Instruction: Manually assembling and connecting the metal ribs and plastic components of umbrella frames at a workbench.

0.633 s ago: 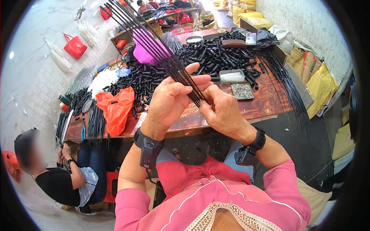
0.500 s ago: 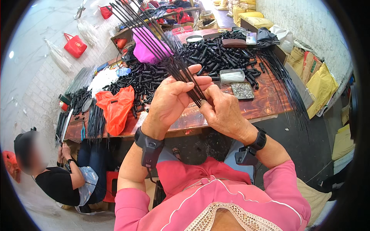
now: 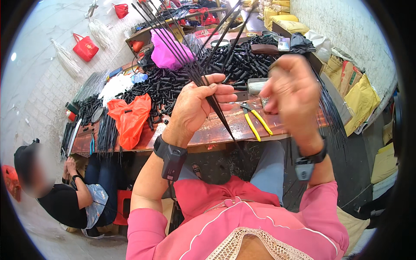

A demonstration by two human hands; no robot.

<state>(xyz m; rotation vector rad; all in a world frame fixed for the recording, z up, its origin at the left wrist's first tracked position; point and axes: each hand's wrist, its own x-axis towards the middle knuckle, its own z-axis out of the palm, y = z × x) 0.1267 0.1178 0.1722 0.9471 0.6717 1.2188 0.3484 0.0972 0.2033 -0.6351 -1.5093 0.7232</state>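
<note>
My left hand point(image 3: 188, 108) holds a loose bundle of long thin black rods point(image 3: 223, 122), the thumb pressing them across the palm. Their upper ends fan out over the table, and their lower ends come together near its front edge. To the right, my right hand point(image 3: 294, 97) is raised away from the rods and smeared by motion, so its fingers cannot be read. Between the two hands, pliers with yellow handles point(image 3: 262, 123) lie on the tabletop. A clear box point(image 3: 256, 85) of pale thin pieces is partly behind my right hand.
Black tubular parts point(image 3: 169, 91) heap across the wooden table point(image 3: 208, 138). An orange plastic bag point(image 3: 132, 123) lies left, a pink bag point(image 3: 167, 52) farther back. More black rods point(image 3: 333, 106) hang over the right edge. At left sits another person point(image 3: 65, 203). Yellow sacks point(image 3: 363, 97) stand right.
My right hand has let go of the rods' lower ends and moved right and up. Some rods in my left hand have spread apart. The pliers now show.
</note>
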